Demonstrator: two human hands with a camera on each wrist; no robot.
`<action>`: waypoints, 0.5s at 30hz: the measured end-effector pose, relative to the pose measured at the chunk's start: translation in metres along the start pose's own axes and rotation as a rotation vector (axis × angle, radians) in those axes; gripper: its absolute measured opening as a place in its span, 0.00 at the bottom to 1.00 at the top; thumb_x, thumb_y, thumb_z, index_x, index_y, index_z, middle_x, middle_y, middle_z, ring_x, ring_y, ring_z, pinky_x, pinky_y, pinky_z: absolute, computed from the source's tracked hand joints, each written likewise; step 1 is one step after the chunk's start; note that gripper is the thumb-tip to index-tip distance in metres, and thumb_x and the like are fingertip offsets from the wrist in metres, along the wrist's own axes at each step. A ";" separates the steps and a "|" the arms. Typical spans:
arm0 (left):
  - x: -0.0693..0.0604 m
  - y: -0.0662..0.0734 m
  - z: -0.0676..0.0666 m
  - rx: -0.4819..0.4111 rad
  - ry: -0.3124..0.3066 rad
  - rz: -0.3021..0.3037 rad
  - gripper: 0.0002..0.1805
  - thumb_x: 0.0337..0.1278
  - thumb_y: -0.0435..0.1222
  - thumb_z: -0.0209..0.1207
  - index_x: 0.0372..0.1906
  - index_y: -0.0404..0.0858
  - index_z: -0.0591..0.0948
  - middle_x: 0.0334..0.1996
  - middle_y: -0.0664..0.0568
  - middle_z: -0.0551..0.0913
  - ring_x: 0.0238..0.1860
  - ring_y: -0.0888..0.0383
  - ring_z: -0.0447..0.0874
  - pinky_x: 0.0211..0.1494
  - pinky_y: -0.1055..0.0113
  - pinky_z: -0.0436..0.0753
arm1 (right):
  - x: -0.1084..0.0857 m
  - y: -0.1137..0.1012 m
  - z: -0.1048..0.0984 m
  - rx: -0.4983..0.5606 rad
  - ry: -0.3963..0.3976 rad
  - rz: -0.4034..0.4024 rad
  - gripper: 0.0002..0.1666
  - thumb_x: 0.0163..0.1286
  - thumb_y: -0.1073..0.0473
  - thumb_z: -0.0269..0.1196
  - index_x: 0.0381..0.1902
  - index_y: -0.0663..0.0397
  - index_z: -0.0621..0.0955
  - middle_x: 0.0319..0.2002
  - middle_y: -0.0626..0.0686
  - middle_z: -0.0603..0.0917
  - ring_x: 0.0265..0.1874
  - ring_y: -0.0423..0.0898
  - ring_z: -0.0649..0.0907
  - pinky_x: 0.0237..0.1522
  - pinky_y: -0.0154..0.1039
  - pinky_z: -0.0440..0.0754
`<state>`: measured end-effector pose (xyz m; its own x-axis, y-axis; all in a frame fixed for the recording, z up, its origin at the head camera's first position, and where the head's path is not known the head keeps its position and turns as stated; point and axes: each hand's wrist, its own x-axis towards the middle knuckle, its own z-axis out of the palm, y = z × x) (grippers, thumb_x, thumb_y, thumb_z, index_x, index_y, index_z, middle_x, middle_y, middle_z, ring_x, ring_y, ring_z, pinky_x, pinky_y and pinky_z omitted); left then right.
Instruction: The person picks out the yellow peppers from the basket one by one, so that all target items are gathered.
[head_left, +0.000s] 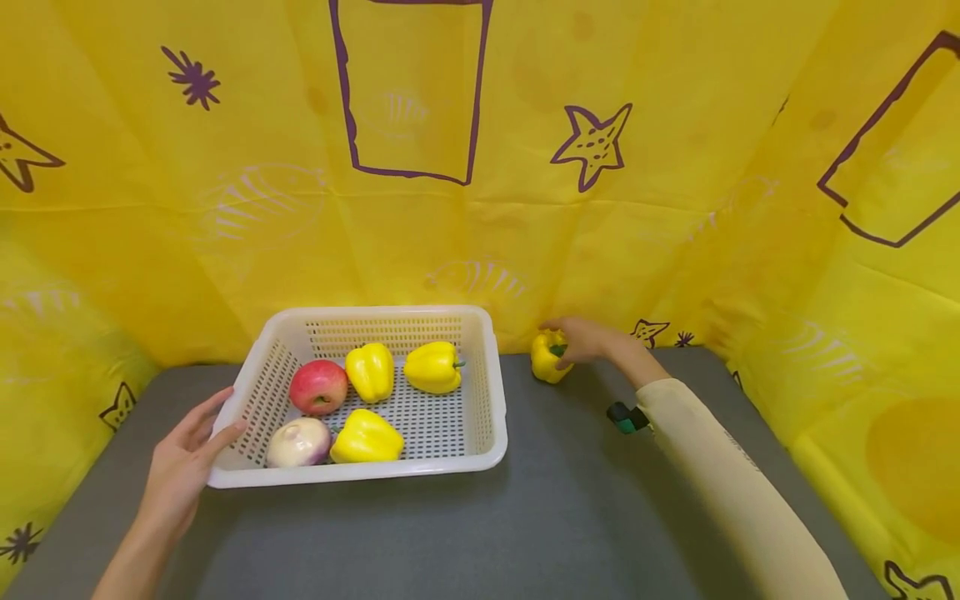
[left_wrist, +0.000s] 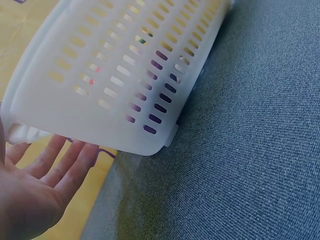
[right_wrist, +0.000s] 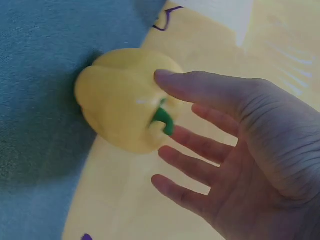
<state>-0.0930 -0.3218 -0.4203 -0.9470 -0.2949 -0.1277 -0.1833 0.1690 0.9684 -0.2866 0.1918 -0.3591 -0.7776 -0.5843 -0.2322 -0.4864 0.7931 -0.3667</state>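
A white plastic basket [head_left: 487, 400] with slotted walls stands on the grey surface. Inside lie a red apple [head_left: 318, 387], a white-and-purple turnip [head_left: 298, 442] and three yellow bell peppers [head_left: 433, 367]. My left hand [head_left: 180, 458] is at the basket's left end, thumb over the rim; the left wrist view shows its fingers [left_wrist: 72, 170] nearly straight beside the end wall. Right of the basket, my right hand [head_left: 588, 340] reaches over another yellow bell pepper [right_wrist: 122, 102] with a green stem. Its thumb overlaps the pepper in the right wrist view, the fingers spread apart; firm contact is unclear.
A yellow cloth [head_left: 510, 242] with dark drawn stars and frames hangs behind and along both sides. The grey cloth-covered table [head_left: 450, 542] extends in front of the basket and to its right. A dark strap [head_left: 626, 417] shows at the right wrist.
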 end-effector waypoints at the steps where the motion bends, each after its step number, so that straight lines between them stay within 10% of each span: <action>1: 0.000 0.000 0.000 0.000 0.001 -0.002 0.36 0.61 0.43 0.65 0.73 0.54 0.66 0.37 0.81 0.78 0.34 0.74 0.81 0.31 0.71 0.81 | -0.001 0.000 -0.002 0.009 0.006 -0.004 0.42 0.57 0.66 0.71 0.68 0.70 0.67 0.64 0.69 0.71 0.64 0.65 0.70 0.65 0.56 0.66; 15: 0.002 -0.002 0.000 -0.028 0.003 0.009 0.35 0.60 0.44 0.66 0.72 0.55 0.67 0.39 0.79 0.77 0.34 0.74 0.81 0.31 0.72 0.81 | -0.017 -0.021 -0.035 0.108 0.204 -0.091 0.41 0.64 0.63 0.68 0.71 0.65 0.64 0.65 0.67 0.70 0.62 0.65 0.73 0.62 0.58 0.69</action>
<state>-0.0948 -0.3226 -0.4224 -0.9478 -0.2963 -0.1180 -0.1669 0.1456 0.9752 -0.2767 0.1912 -0.3156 -0.8025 -0.5965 -0.0110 -0.5210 0.7098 -0.4741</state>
